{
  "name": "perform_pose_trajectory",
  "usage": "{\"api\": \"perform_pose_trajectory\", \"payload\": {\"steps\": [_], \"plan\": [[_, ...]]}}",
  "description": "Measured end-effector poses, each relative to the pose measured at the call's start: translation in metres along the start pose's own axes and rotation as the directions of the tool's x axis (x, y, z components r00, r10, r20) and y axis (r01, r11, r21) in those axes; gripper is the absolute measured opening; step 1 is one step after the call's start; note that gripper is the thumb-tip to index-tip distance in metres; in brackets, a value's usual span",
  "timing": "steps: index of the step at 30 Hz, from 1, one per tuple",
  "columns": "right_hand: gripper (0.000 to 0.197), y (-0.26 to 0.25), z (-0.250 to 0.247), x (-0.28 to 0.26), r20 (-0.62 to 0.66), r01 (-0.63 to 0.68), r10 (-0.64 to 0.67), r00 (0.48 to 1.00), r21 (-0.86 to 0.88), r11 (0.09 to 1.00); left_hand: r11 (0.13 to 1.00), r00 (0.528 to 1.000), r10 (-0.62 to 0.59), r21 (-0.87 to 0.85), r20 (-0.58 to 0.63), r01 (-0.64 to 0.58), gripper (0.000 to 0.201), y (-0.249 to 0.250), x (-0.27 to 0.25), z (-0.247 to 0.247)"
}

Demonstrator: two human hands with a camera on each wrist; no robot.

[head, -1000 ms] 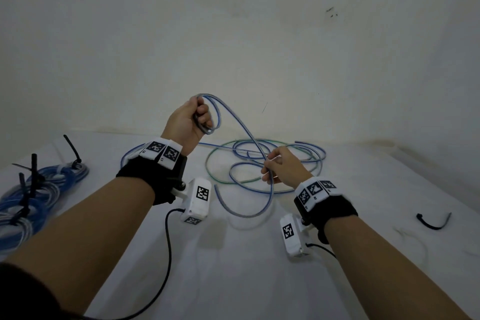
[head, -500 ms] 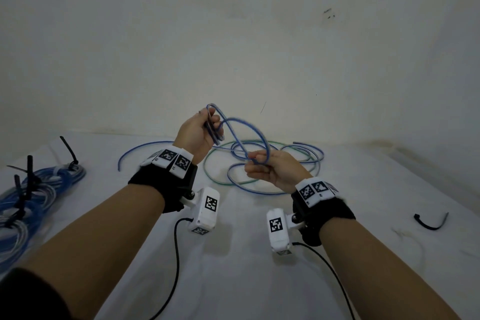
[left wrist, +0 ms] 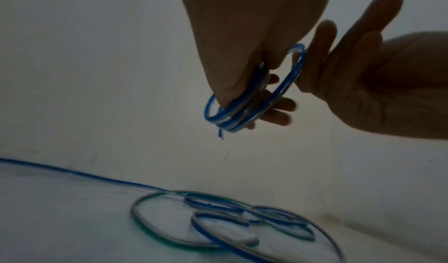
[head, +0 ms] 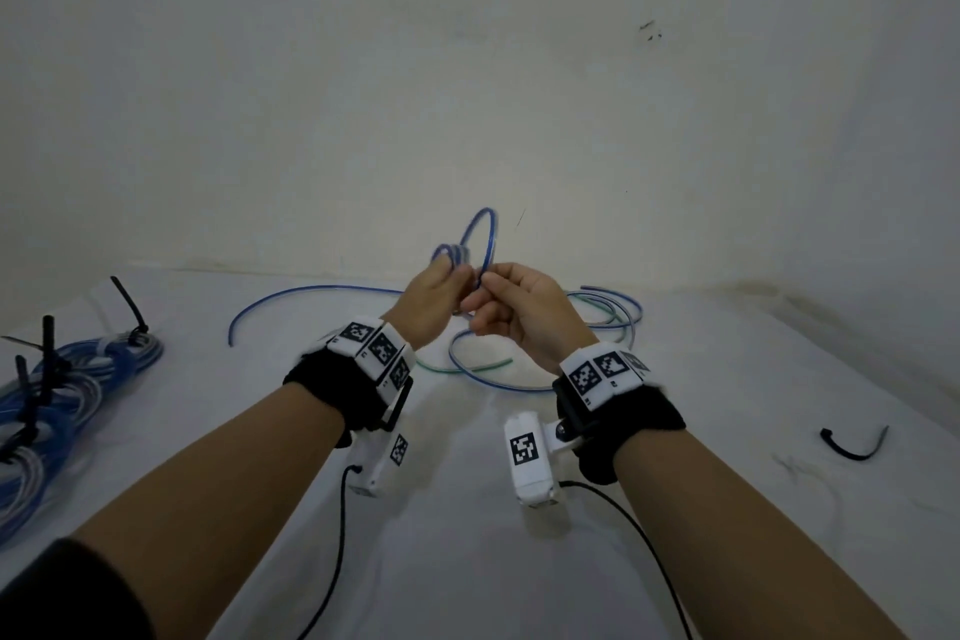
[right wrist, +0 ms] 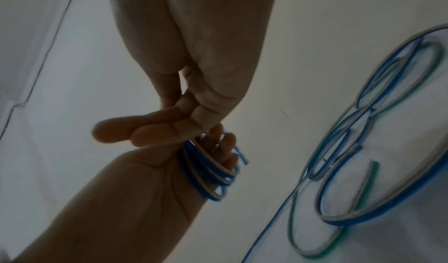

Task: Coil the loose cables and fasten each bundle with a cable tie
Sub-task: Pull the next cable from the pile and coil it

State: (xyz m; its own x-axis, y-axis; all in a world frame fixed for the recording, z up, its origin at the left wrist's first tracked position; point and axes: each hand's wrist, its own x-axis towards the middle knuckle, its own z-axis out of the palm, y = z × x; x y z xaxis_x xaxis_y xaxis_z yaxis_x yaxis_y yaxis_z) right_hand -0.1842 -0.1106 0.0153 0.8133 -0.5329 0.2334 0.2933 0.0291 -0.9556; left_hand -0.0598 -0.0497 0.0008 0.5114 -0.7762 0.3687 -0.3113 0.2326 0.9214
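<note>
My left hand (head: 439, 294) is raised above the table and grips a small coil of blue cable (head: 457, 252) looped round its fingers. In the left wrist view the coil (left wrist: 236, 111) shows several turns and a short free end hanging below. My right hand (head: 511, 309) is pressed close against the left and pinches the newest loop (head: 487, 237) of the same cable between thumb and forefinger. In the right wrist view the coil (right wrist: 206, 173) sits across the left palm (right wrist: 135, 194). The rest of the blue cable (head: 311, 296) trails on the white table.
A loose green cable (head: 467, 366) and more blue loops (head: 618, 312) lie tangled behind my hands. Tied blue bundles (head: 78, 379) with black ties sit at the far left. One black cable tie (head: 852, 447) lies at the right. A wall closes off the table's back edge.
My right hand has risen from the table and moved left to meet the left hand, bringing another loop up onto the coil. The slack on the table has shortened.
</note>
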Motion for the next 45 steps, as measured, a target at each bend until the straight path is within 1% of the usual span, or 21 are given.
{"api": "perform_pose_trajectory", "payload": {"steps": [2,3,6,8,9,10,12,14,15,17,20,22,24,26,28,30,32,35,40,42,45], "plan": [[0.015,-0.003,-0.001,0.003,-0.080,0.020,-0.022,0.997,-0.018,1.000,0.999,0.987,-0.039,0.006,0.158,0.038,0.031,-0.001,-0.007,0.002],[0.017,-0.004,-0.003,0.004,-0.129,0.019,-0.025,0.991,-0.050,0.999,0.997,0.977,-0.067,-0.012,0.204,0.071,0.032,0.001,-0.010,0.002],[0.019,0.001,-0.014,0.009,-0.287,0.008,-0.085,0.954,-0.261,0.965,0.986,0.965,-0.129,-0.073,0.229,0.149,0.033,0.008,-0.012,0.000],[0.023,0.009,-0.025,0.014,-0.388,0.015,-0.207,0.898,-0.444,0.896,0.981,0.963,-0.138,-0.099,0.233,0.165,0.035,0.010,-0.012,-0.002],[0.023,0.013,-0.028,0.015,-0.397,0.021,-0.256,0.882,-0.508,0.861,0.977,0.962,-0.147,-0.117,0.230,0.178,0.035,0.010,-0.011,-0.003],[0.021,0.017,-0.031,0.015,-0.377,0.033,-0.278,0.883,-0.543,0.839,0.970,0.962,-0.159,-0.145,0.221,0.194,0.034,0.011,-0.011,-0.004],[0.018,0.023,-0.037,0.015,-0.278,0.047,-0.264,0.924,-0.601,0.798,0.955,0.965,-0.172,-0.205,0.196,0.212,0.035,0.014,-0.011,-0.005],[0.015,0.027,-0.043,0.013,-0.200,0.035,-0.243,0.949,-0.700,0.714,0.936,0.967,-0.177,-0.274,0.181,0.223,0.037,0.018,-0.011,-0.007],[0.013,0.029,-0.045,0.012,-0.202,0.015,-0.239,0.950,-0.733,0.681,0.926,0.967,-0.182,-0.301,0.179,0.230,0.038,0.020,-0.010,-0.007],[0.016,0.031,-0.049,0.011,-0.246,-0.020,-0.253,0.936,-0.753,0.657,0.909,0.958,-0.210,-0.323,0.196,0.265,0.041,0.023,-0.010,-0.009],[0.014,0.030,-0.049,0.009,-0.320,-0.050,-0.238,0.917,-0.685,0.726,0.843,0.920,-0.267,-0.393,0.286,0.367,0.041,0.025,-0.008,-0.012],[0.015,0.029,-0.046,0.006,-0.314,-0.063,-0.162,0.936,-0.599,0.798,0.787,0.915,-0.247,-0.484,0.319,0.381,0.037,0.025,-0.006,-0.014],[0.015,0.027,-0.041,0.003,-0.241,-0.076,-0.061,0.969,-0.519,0.851,0.751,0.942,-0.189,-0.577,0.279,0.322,0.034,0.025,-0.003,-0.015],[0.015,0.023,-0.034,0.000,-0.196,-0.101,0.016,0.981,-0.435,0.895,0.737,0.969,-0.137,-0.634,0.204,0.237,0.033,0.022,-0.002,-0.014],[0.014,0.019,-0.029,-0.002,-0.214,-0.115,0.051,0.976,-0.301,0.947,0.744,0.982,-0.117,-0.642,0.149,0.186,0.033,0.019,-0.002,-0.011],[0.014,0.015,-0.025,-0.001,-0.247,-0.096,0.045,0.968,-0.196,0.976,0.762,0.987,-0.099,-0.628,0.129,0.159,0.033,0.016,-0.003,-0.005],[0.015,0.012,-0.022,-0.001,-0.274,-0.078,0.039,0.961,-0.132,0.988,0.782,0.990,-0.088,-0.607,0.112,0.138,0.033,0.013,-0.004,0.000],[0.014,0.012,-0.018,0.001,-0.298,-0.085,0.068,0.952,-0.044,0.995,0.766,0.991,-0.084,-0.630,0.101,0.129,0.035,0.011,-0.005,0.007],[0.020,0.015,-0.017,0.002,-0.328,-0.127,0.165,0.930,0.134,0.983,0.658,0.978,-0.102,-0.725,0.180,0.202,0.047,0.016,-0.004,0.011],[0.022,0.016,-0.018,0.002,-0.319,-0.130,0.186,0.929,0.188,0.973,0.633,0.974,-0.074,-0.745,0.212,0.210,0.042,0.017,-0.005,0.010],[0.022,0.015,-0.019,0.000,-0.304,-0.135,0.204,0.931,0.231,0.963,0.688,0.978,-0.074,-0.699,0.197,0.193,0.032,0.016,-0.006,0.010]]}}
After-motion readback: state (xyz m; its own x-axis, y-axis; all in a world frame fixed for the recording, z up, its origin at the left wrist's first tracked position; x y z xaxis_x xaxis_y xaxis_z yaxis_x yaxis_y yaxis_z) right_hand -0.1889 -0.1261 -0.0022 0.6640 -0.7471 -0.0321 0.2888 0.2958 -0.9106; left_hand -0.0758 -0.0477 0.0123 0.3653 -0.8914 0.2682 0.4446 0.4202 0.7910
